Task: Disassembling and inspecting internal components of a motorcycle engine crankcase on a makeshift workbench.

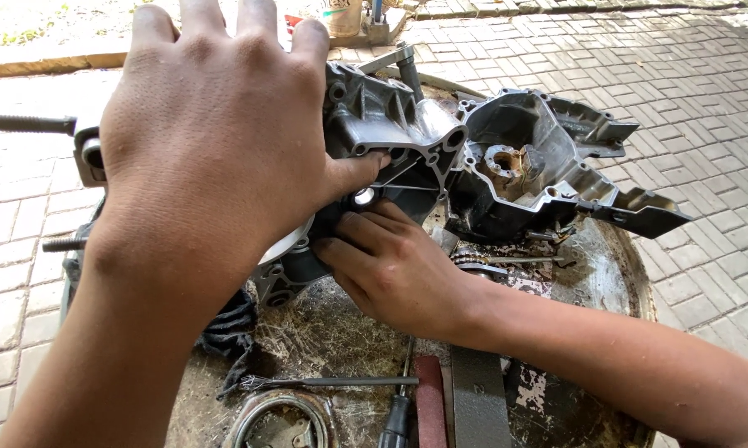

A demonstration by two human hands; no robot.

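Note:
My left hand lies spread over the top of a grey cast-metal engine case, its thumb hooked into the case's ribs. My right hand presses against the case's lower side from below, fingers curled around a round boss with a shiny bearing. The case rests tilted on a round, rusty metal work surface. Much of its left part is hidden behind my left hand.
A second, dirtier engine case half sits to the right. A screwdriver, a wire brush, a ring-shaped part, flat bars and a dark rag lie near the front edge. Brick paving surrounds.

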